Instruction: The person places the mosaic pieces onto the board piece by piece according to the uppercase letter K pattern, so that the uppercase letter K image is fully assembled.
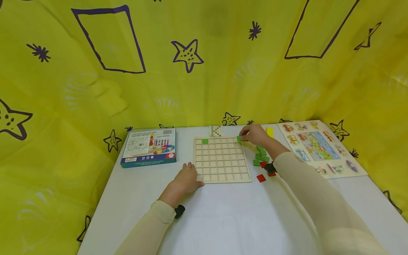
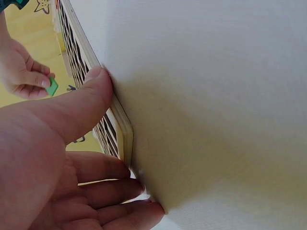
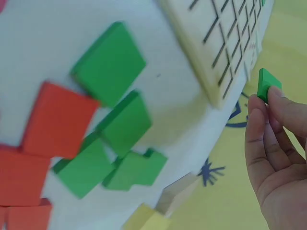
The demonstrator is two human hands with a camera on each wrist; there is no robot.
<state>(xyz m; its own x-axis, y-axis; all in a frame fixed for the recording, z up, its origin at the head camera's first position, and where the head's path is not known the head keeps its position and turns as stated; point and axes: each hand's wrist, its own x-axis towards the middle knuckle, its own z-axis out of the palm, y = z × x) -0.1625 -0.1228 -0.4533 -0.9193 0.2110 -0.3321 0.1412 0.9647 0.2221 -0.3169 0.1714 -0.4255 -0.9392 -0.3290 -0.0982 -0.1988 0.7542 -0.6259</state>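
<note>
My right hand (image 1: 254,134) pinches a green square tile (image 3: 269,85) between thumb and fingertips over the far right corner of the wooden grid board (image 1: 221,161). Another green tile (image 1: 205,141) lies in a cell of the board's far row, near the left end. At the near left corner rests my left hand (image 1: 187,178), its thumb (image 2: 100,86) against the front edge and its extended fingers (image 2: 112,190) beside the left edge, touching the table. Loose green tiles (image 3: 109,64) and red tiles (image 3: 60,120) lie right of the board, beneath my right forearm.
A small patterned card (image 1: 215,131) stands behind the board. On the left lies a toy box (image 1: 149,148); on the right, a picture puzzle board (image 1: 322,147). Yellow pieces (image 1: 270,132) sit beyond my right wrist. A yellow curtain (image 1: 204,88) hangs behind the table.
</note>
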